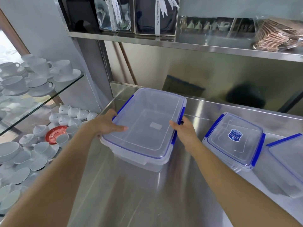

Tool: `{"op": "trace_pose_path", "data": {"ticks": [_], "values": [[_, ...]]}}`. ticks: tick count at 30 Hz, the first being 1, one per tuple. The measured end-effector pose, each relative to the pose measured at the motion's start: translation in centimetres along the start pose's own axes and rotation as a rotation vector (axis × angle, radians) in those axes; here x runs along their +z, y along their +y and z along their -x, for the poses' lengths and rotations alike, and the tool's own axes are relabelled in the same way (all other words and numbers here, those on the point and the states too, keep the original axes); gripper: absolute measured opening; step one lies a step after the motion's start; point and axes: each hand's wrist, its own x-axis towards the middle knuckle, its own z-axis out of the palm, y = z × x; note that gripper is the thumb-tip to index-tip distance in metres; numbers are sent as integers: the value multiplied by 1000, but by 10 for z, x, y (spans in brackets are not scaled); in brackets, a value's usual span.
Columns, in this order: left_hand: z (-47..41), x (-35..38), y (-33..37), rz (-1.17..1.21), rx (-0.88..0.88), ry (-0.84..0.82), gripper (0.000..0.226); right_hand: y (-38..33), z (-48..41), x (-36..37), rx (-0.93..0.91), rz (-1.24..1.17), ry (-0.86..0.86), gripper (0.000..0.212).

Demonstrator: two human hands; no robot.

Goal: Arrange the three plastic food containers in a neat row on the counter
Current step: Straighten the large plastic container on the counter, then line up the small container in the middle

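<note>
A large clear container [146, 126] with blue lid clips sits at the far left of the steel counter [131, 194]. My left hand [108, 124] grips its left rim, thumb on the lid. My right hand [183, 130] grips its right side at a blue clip. Whether the container rests on the counter or is slightly raised, I cannot tell. A smaller square container [234, 141] with a blue label stands to the right, turned at an angle. A third container [288, 163] lies at the right edge, partly cut off by the frame.
A steel shelf [196, 45] overhangs the counter's back, holding dark gift boxes [155, 15] and a wrapped brown stack [277, 36]. Left of the counter, glass shelves [49, 95] carry several white cups, saucers and a red saucer [55, 134]. A steel wall backs the counter.
</note>
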Motion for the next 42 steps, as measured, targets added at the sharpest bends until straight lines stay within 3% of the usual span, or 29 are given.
{"op": "trace_pose_path", "data": {"ticks": [12, 16, 19, 22, 26, 31, 37, 39, 42], "values": [[5, 6, 2, 56, 9, -53, 82, -8, -4, -8, -61, 174, -28, 46], [11, 5, 12, -7, -39, -53, 73, -4, 7, -19, -130, 319, 57, 55], [16, 6, 40, -193, 57, 232, 52, -2, 14, -40, -222, 478, 259, 47], [32, 18, 93, -3, 298, 452, 41, 5, 24, -68, -291, 555, 476, 34], [68, 60, 173, 363, 549, 299, 26, 23, 37, -104, -250, 619, 731, 31], [73, 136, 222, 327, 621, 158, 36, 46, 47, -136, -84, 536, 858, 41], [46, 192, 222, 236, 423, 31, 62, 74, 54, -156, 85, 374, 731, 56], [44, 201, 219, 298, 375, -39, 69, 79, 53, -161, 107, 231, 619, 52], [44, 207, 213, 467, 331, -127, 69, 84, 46, -166, 63, 228, 526, 49]]}}
